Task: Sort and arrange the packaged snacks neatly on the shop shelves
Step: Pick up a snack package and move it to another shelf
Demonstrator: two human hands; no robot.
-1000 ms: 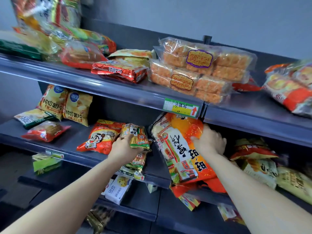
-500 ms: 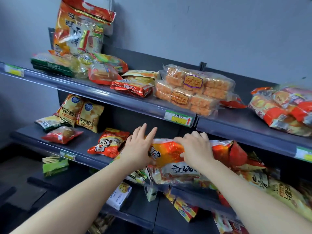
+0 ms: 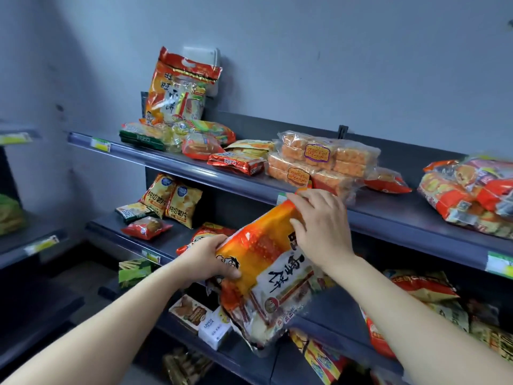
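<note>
**snackrat:** so where's the bag (image 3: 266, 273) sitting right now?

**dunno_dave:** it isn't sitting anywhere. It's hanging in the air in front of the middle shelf (image 3: 169, 243), with both hands carrying it. Its long axis is running roughly 1 o'clock to 7 o'clock, and the upper end is just reaching the front lip of the top shelf (image 3: 402, 215).

**snackrat:** and who's gripping what?

**dunno_dave:** the left hand (image 3: 211, 257) is pinching the bag's edge at 9 o'clock, thumb on the printed face and fingers going behind. The right hand (image 3: 322, 226) is curling over the upper end at 1 o'clock, so it's grasping the bag too. Neither one is loose.

**snackrat:** so it's heading up top?

**dunno_dave:** I'm guessing so. There's a lookalike bag (image 3: 177, 90) standing upright against the wall at 11 o'clock on the top shelf. There's also a bare stretch at 2 o'clock, between the cake packs (image 3: 322, 159) and the pile (image 3: 472, 195) on the right.

**snackrat:** which hand is leading then?

**dunno_dave:** the right one, I'm thinking. It's sitting nearest the top shelf and the bag is trailing down and left from it. The left hand is looking more like the one swinging the low end up over the lip.
</note>
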